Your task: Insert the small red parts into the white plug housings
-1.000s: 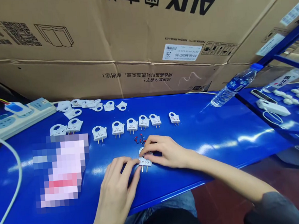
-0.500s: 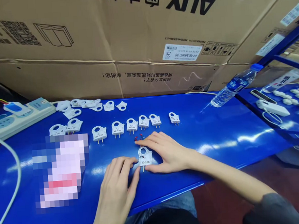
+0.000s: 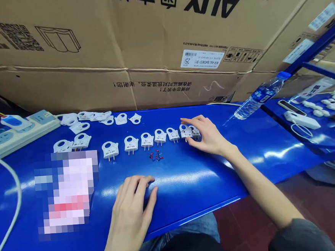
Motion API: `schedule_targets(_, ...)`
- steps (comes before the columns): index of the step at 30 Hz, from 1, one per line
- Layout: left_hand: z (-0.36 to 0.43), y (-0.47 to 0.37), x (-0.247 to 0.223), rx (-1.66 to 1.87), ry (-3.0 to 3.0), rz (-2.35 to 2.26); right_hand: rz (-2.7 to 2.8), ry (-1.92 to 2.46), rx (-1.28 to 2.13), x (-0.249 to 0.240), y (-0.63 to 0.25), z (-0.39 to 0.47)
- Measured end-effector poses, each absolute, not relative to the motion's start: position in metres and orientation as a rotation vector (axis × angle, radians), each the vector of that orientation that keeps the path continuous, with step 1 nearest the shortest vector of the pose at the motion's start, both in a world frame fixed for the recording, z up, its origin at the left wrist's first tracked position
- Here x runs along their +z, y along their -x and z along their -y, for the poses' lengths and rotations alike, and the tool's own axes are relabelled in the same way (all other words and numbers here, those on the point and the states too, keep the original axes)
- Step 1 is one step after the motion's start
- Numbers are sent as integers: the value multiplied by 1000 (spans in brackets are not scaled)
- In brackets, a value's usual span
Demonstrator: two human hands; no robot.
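My right hand [image 3: 207, 136] grips a white plug housing [image 3: 185, 130] with a round hole and two metal pins, at the right end of a row. Partly behind its fingers sits another plug housing [image 3: 196, 132]. Several like it stretch to the left, among them one housing [image 3: 147, 140] in the middle. My left hand [image 3: 135, 204] rests on the blue table [image 3: 183, 193] near the front edge, thumb and fingers apart, holding nothing. Between the hands lie small red-and-black wired parts [image 3: 157, 155], too small to name surely.
White covers [image 3: 121, 119] lie along the back beside a power strip [image 3: 21, 132]. A blurred pinkish sheet [image 3: 71, 189] is at left. A water bottle [image 3: 261, 96] leans at the right near a blue frame [image 3: 308, 54]. A large cardboard box [image 3: 151, 57] stands behind.
My right hand has moved from the table's front, away and to the right, carrying the plug housing from beside my left hand to the row. The left hand stays put.
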State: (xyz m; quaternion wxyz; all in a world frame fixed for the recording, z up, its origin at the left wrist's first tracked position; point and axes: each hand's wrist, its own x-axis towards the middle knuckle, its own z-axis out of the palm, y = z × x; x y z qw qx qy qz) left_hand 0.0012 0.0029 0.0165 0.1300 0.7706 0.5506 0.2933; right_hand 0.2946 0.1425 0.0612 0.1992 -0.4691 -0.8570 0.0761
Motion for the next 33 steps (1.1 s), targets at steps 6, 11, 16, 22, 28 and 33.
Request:
schedule_targets(6, -4, 0, 16, 851, -2265, -1580, 2447, 1377, 191, 52, -300, -150)
schedule_targets(11, -2, -3, 19, 847, -2240, -1597, 2472, 1391, 167, 45, -297, -150)
schedule_targets(16, -2, -3, 18, 862, -2245, -1591, 2505, 1398, 195, 43, -296, -151)
schedule_targets(22, -1, -2, 18, 850, -2255, -1582, 2480, 1317, 192, 45, -291, -148)
schedule_targets(28, -3, 1, 15, 838, -2312, -1573, 2531, 1222, 181, 37, -282, -149)
schedule_targets(33, -4, 3, 13, 828, -2336, -1560, 2510, 1218, 217, 33, -279, -152)
